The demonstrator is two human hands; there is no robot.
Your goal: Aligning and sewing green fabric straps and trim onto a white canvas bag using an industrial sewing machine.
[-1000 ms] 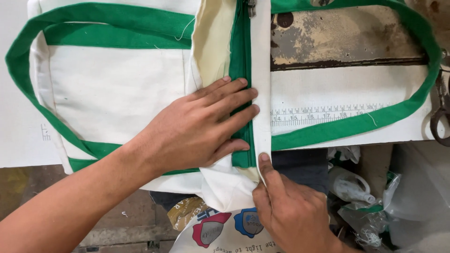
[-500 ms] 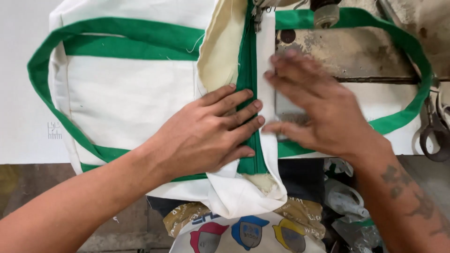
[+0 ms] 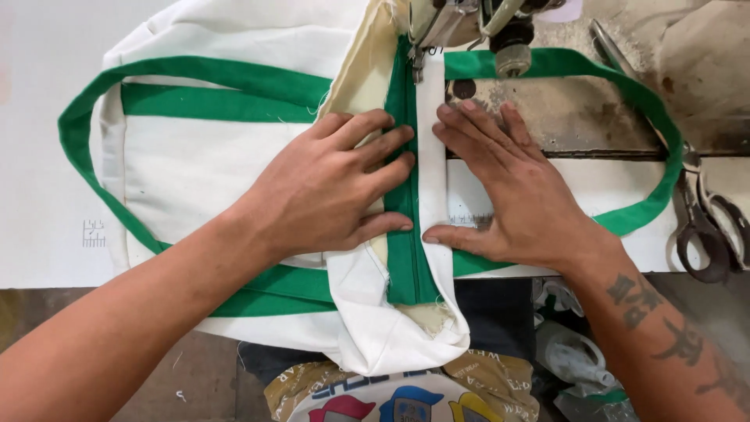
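Hands flat: left hand [image 3: 328, 195] and right hand [image 3: 508, 187] press the white bag [image 3: 219, 172] beside its green strip [image 3: 402, 234]; keep fingers spread, tension even, below the sewing machine [image 3: 469, 23].

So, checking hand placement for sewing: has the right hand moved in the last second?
Yes. The right hand moved up from the bag's lower edge, now flat beside the green strip.

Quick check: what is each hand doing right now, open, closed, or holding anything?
Left hand: open, pressed flat on the white bag beside the green strip.
Right hand: open, flat on the white fold, gripping nothing.
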